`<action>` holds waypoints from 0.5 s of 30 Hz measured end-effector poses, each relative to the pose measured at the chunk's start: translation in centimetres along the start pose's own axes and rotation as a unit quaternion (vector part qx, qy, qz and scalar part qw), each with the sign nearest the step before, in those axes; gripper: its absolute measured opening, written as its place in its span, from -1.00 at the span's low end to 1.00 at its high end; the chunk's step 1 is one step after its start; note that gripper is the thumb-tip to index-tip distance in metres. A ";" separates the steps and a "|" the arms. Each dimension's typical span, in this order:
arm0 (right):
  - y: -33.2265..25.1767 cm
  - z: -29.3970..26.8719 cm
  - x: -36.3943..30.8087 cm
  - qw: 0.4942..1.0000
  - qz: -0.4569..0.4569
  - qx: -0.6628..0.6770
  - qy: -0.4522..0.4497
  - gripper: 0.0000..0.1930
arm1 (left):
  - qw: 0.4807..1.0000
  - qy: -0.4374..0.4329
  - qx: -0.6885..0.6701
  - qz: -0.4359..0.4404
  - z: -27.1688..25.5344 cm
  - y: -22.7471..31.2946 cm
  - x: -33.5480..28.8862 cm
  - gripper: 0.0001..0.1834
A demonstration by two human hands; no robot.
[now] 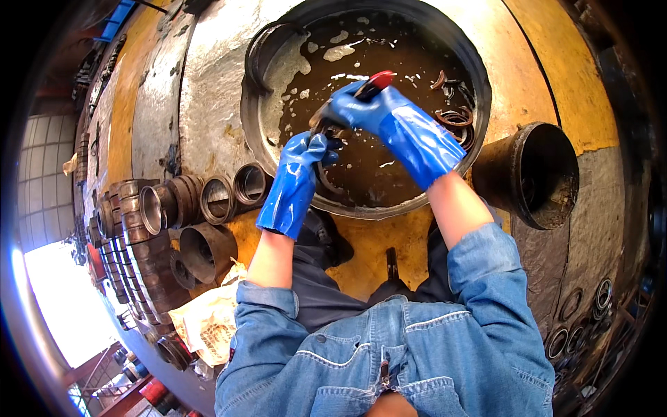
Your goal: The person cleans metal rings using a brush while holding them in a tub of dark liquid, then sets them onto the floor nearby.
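Observation:
Blue rubber gloves cover both my hands, which are raised over a wide black tub (479, 66) of murky brown liquid. My left hand (303, 149) grips a dark, curved metal ring (326, 182), whose lower arc shows beneath the fingers. In my right fist (361, 111) is a tool with a red and black end (377, 82); its working end is hidden behind the glove, so its kind is unclear. The two hands nearly meet at the top of the ring. Several wet rings (455, 118) lie at the tub's right side.
A large rusty cylinder (545, 177) lies beside the tub on the right. Metal rings and sleeves (217, 199) stand in rows at left, near a crumpled sack (208, 320). More rings (573, 337) lie at lower right. A black hose (257, 59) loops over the tub's left rim.

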State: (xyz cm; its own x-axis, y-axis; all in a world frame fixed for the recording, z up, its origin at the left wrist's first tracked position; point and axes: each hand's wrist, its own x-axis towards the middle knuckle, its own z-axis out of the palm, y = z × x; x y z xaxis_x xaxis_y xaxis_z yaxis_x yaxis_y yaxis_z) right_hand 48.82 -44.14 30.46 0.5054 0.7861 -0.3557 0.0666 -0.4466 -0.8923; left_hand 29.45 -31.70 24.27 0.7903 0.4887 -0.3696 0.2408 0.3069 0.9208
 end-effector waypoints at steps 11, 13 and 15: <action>9.4 -2.6 1.9 0.974 0.153 -0.036 0.164 -0.57 | 0.991 -0.065 -0.021 -0.117 3.1 1.8 0.5 -0.50; 9.1 -3.1 1.2 0.977 0.091 0.054 0.187 -0.57 | 0.981 -0.121 -0.080 -0.127 3.2 1.2 1.1 -0.52; 7.1 -4.0 -0.2 0.971 0.098 0.069 0.206 -0.61 | 0.969 -0.149 -0.137 -0.139 4.4 0.8 1.9 -0.56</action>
State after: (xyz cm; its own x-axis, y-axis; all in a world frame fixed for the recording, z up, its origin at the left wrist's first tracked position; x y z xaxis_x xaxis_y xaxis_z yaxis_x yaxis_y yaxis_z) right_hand 52.67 -49.15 25.30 0.8003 0.4415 -0.4058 -0.1663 -0.4868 -0.8576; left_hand 33.59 -34.13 24.85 0.8539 0.1109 -0.5085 0.3410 0.6190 0.7075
